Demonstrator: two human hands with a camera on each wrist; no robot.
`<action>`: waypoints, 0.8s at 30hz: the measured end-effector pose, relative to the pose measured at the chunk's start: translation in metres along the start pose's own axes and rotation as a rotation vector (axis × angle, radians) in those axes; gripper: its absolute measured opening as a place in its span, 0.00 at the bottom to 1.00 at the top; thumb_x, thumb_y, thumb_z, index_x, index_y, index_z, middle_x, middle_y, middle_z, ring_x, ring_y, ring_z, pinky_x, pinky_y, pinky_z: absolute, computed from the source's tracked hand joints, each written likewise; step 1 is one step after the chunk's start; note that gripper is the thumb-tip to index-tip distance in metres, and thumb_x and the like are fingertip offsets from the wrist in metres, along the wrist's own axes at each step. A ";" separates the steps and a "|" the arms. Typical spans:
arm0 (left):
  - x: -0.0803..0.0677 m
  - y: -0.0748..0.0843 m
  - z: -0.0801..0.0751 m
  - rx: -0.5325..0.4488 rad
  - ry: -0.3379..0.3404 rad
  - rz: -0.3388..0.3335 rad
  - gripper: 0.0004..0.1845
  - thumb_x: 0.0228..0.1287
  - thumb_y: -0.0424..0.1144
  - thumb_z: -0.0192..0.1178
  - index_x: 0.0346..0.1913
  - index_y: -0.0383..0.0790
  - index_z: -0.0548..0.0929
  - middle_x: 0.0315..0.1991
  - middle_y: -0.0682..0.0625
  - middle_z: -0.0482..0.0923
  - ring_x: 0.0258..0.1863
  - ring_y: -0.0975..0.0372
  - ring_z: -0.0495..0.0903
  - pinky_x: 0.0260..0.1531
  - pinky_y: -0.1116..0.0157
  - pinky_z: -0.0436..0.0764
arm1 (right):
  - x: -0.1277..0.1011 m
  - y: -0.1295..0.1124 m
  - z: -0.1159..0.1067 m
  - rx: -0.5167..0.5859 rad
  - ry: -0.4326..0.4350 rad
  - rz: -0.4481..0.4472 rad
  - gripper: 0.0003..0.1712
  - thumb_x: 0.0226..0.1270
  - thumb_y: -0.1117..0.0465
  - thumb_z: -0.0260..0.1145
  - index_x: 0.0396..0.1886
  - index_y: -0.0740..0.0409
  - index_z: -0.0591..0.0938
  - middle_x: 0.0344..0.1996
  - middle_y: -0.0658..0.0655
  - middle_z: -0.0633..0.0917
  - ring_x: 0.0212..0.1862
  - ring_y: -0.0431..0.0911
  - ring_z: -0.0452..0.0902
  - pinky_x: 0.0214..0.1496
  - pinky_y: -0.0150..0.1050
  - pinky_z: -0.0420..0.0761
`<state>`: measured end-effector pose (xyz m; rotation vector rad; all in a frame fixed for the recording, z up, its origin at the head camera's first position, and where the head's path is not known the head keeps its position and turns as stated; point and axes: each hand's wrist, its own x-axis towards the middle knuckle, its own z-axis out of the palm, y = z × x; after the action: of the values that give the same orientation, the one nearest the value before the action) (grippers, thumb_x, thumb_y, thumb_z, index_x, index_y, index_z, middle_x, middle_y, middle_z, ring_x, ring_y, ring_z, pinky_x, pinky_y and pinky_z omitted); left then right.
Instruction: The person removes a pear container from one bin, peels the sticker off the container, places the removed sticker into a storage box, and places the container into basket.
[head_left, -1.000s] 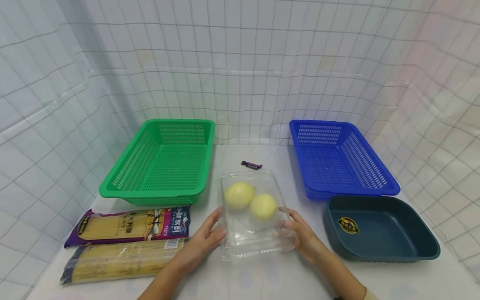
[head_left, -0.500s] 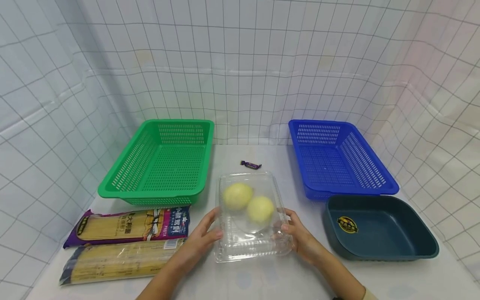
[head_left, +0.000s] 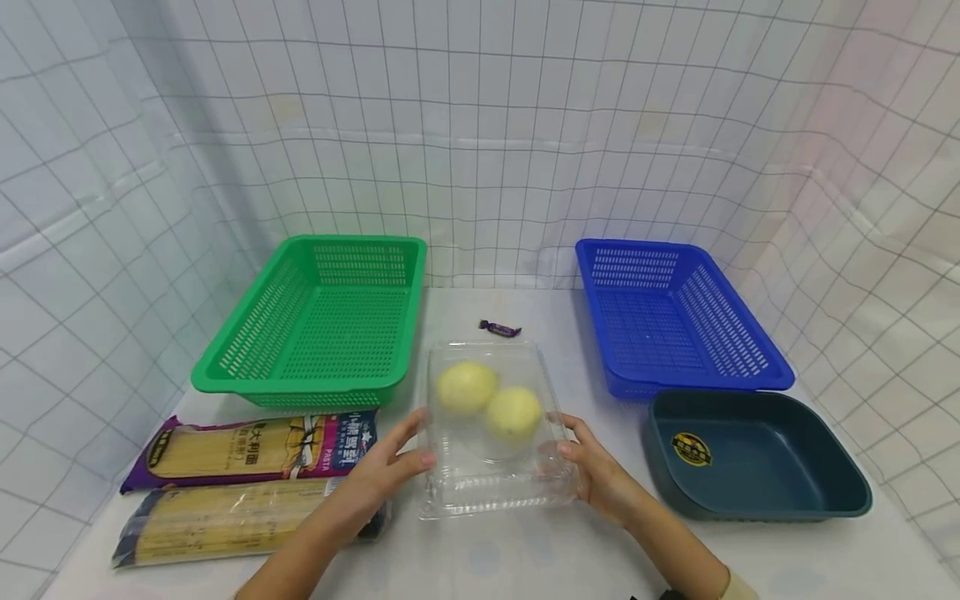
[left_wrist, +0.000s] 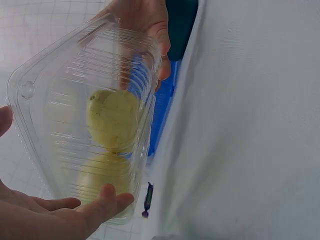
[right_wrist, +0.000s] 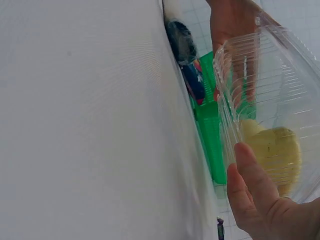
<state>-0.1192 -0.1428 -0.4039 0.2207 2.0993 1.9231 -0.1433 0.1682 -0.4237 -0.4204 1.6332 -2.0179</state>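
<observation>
A clear plastic clamshell container (head_left: 491, 475) is held up above the table, tilted, its lid closed. Inside lie two pale yellow round fruits (head_left: 467, 387), side by side; their exact kind is hard to tell. My left hand (head_left: 382, 467) grips its left edge, thumb on the upper side and fingers on the underside, as the left wrist view shows. At the opposite edge my right hand (head_left: 600, 475) holds it likewise, its fingers (right_wrist: 255, 175) against the ribbed underside. Behind the container, a small purple-wrapped candy (head_left: 499, 329) lies on the table.
A green basket (head_left: 307, 388) stands at the back left, a blue basket (head_left: 697, 385) at the back right. Before the blue one sits a dark teal basin (head_left: 757, 467). Two spaghetti packs, one purple-edged (head_left: 255, 450) and one clear (head_left: 217, 521), lie at left, near my left forearm.
Both hands have carried the container a little to the left, the left hand nearing the spaghetti packs. The grip and the fruits inside look the same; the view has shifted slightly.
</observation>
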 end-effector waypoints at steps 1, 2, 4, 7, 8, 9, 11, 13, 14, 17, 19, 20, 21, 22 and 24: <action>-0.001 0.002 -0.002 0.008 -0.001 -0.002 0.41 0.66 0.45 0.59 0.76 0.37 0.52 0.75 0.34 0.48 0.67 0.38 0.61 0.65 0.40 0.57 | 0.001 -0.002 0.001 -0.003 0.000 0.001 0.38 0.72 0.51 0.52 0.71 0.61 0.44 0.54 0.62 0.71 0.54 0.55 0.76 0.50 0.52 0.79; -0.002 0.005 -0.004 0.017 -0.004 0.000 0.41 0.67 0.45 0.58 0.76 0.37 0.52 0.75 0.34 0.48 0.67 0.38 0.61 0.65 0.39 0.56 | 0.001 -0.004 0.003 -0.008 0.004 0.004 0.39 0.72 0.51 0.52 0.71 0.60 0.44 0.54 0.63 0.71 0.54 0.56 0.76 0.51 0.52 0.79; -0.002 0.011 -0.008 0.029 -0.009 0.008 0.41 0.67 0.46 0.58 0.76 0.36 0.51 0.75 0.34 0.47 0.67 0.37 0.60 0.64 0.38 0.56 | 0.002 -0.009 0.007 -0.021 0.013 0.009 0.40 0.71 0.50 0.52 0.72 0.59 0.45 0.55 0.64 0.70 0.55 0.56 0.76 0.52 0.52 0.78; -0.002 0.020 -0.014 0.055 -0.024 0.020 0.42 0.68 0.49 0.57 0.76 0.37 0.51 0.75 0.34 0.46 0.68 0.37 0.57 0.64 0.37 0.56 | 0.003 -0.019 0.012 -0.048 0.014 0.010 0.40 0.72 0.50 0.51 0.73 0.59 0.44 0.57 0.67 0.67 0.56 0.57 0.75 0.53 0.52 0.78; -0.002 0.023 -0.017 0.062 -0.029 0.025 0.42 0.68 0.49 0.57 0.76 0.37 0.50 0.75 0.33 0.46 0.69 0.37 0.57 0.64 0.37 0.56 | 0.004 -0.022 0.014 -0.054 0.014 0.013 0.39 0.72 0.50 0.50 0.73 0.59 0.44 0.58 0.68 0.66 0.57 0.57 0.75 0.53 0.51 0.78; -0.002 0.027 -0.019 0.067 -0.032 0.026 0.42 0.68 0.49 0.57 0.76 0.37 0.50 0.75 0.34 0.46 0.69 0.37 0.56 0.64 0.36 0.55 | 0.004 -0.026 0.016 -0.057 0.013 0.017 0.39 0.73 0.51 0.50 0.74 0.59 0.44 0.58 0.69 0.65 0.57 0.58 0.74 0.53 0.51 0.77; -0.002 0.032 -0.024 0.081 -0.038 0.034 0.42 0.69 0.49 0.56 0.76 0.37 0.50 0.75 0.33 0.45 0.70 0.36 0.53 0.64 0.36 0.54 | 0.005 -0.033 0.020 -0.061 0.014 0.028 0.39 0.73 0.51 0.49 0.74 0.59 0.43 0.59 0.70 0.63 0.58 0.58 0.74 0.54 0.49 0.77; -0.003 0.038 -0.029 0.088 -0.048 0.046 0.42 0.69 0.49 0.56 0.76 0.36 0.48 0.75 0.33 0.44 0.71 0.37 0.51 0.64 0.36 0.54 | 0.007 -0.039 0.025 -0.059 0.023 0.040 0.39 0.74 0.51 0.49 0.75 0.58 0.43 0.60 0.71 0.62 0.58 0.59 0.74 0.54 0.48 0.78; -0.003 0.041 -0.031 0.092 -0.051 0.059 0.42 0.69 0.49 0.55 0.76 0.35 0.48 0.75 0.32 0.44 0.71 0.37 0.49 0.64 0.37 0.54 | 0.008 -0.043 0.027 -0.060 0.029 0.046 0.40 0.73 0.51 0.49 0.75 0.58 0.43 0.60 0.71 0.62 0.58 0.59 0.75 0.53 0.47 0.78; -0.004 0.049 -0.037 0.119 -0.060 0.105 0.41 0.70 0.49 0.54 0.76 0.33 0.48 0.75 0.31 0.43 0.71 0.37 0.50 0.64 0.37 0.55 | 0.012 -0.052 0.033 -0.073 0.046 0.047 0.40 0.73 0.50 0.50 0.75 0.58 0.44 0.60 0.71 0.63 0.57 0.58 0.75 0.50 0.45 0.79; -0.004 0.053 -0.041 0.145 -0.054 0.136 0.40 0.70 0.48 0.53 0.76 0.33 0.49 0.74 0.31 0.44 0.70 0.37 0.55 0.63 0.38 0.57 | 0.015 -0.058 0.036 -0.086 0.051 0.043 0.40 0.72 0.50 0.51 0.75 0.58 0.45 0.60 0.71 0.63 0.57 0.57 0.76 0.49 0.44 0.79; -0.005 0.056 -0.043 0.157 -0.049 0.150 0.40 0.70 0.48 0.53 0.76 0.32 0.49 0.74 0.31 0.45 0.69 0.37 0.56 0.63 0.37 0.57 | 0.017 -0.061 0.038 -0.091 0.053 0.039 0.40 0.72 0.50 0.51 0.75 0.57 0.45 0.60 0.71 0.63 0.56 0.56 0.76 0.48 0.44 0.79; -0.005 0.057 -0.045 0.173 -0.045 0.160 0.39 0.71 0.48 0.53 0.75 0.32 0.50 0.74 0.31 0.46 0.68 0.37 0.58 0.63 0.37 0.58 | 0.018 -0.063 0.040 -0.093 0.054 0.038 0.41 0.72 0.49 0.51 0.75 0.57 0.45 0.60 0.71 0.63 0.56 0.56 0.77 0.48 0.43 0.79; -0.006 0.060 -0.048 0.183 -0.039 0.166 0.39 0.71 0.47 0.52 0.75 0.33 0.50 0.74 0.31 0.47 0.68 0.37 0.58 0.63 0.36 0.57 | 0.020 -0.066 0.041 -0.094 0.055 0.036 0.41 0.72 0.49 0.52 0.75 0.57 0.45 0.60 0.71 0.63 0.55 0.55 0.77 0.47 0.43 0.79; -0.007 0.063 -0.052 0.203 -0.035 0.176 0.38 0.71 0.47 0.51 0.75 0.33 0.51 0.74 0.32 0.48 0.67 0.37 0.60 0.62 0.36 0.57 | 0.022 -0.071 0.045 -0.096 0.052 0.034 0.41 0.72 0.49 0.52 0.75 0.57 0.46 0.60 0.71 0.63 0.54 0.54 0.78 0.47 0.42 0.80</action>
<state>-0.1333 -0.1882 -0.3369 0.4933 2.3199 1.7808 -0.1513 0.1298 -0.3466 -0.3745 1.7623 -1.9469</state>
